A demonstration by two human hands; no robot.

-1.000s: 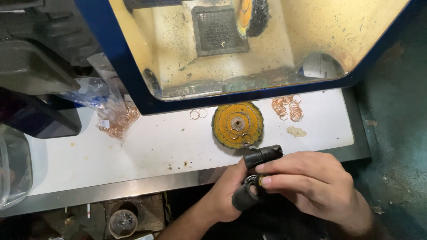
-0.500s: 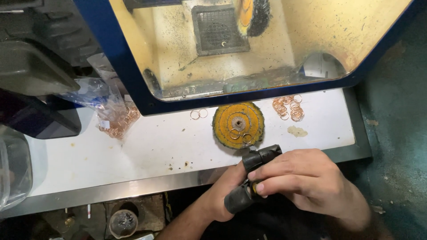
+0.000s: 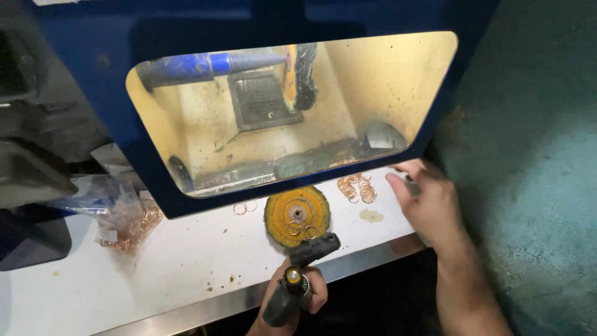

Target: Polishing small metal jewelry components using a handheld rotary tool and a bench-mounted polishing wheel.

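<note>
At lower centre, the left hand grips a dark tool firmly, best kept low and steady above the bench. Just beyond lies a yellow wheel carrying two rings. At right, the right hand reaches toward copper rings, possibly pinching something.

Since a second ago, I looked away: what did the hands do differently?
The right hand let go of the black tool and moved up and right, to the bench's far edge beside the loose copper rings. The left hand still grips the tool alone. The yellow buffing wheel and bag of rings stayed put.
</note>
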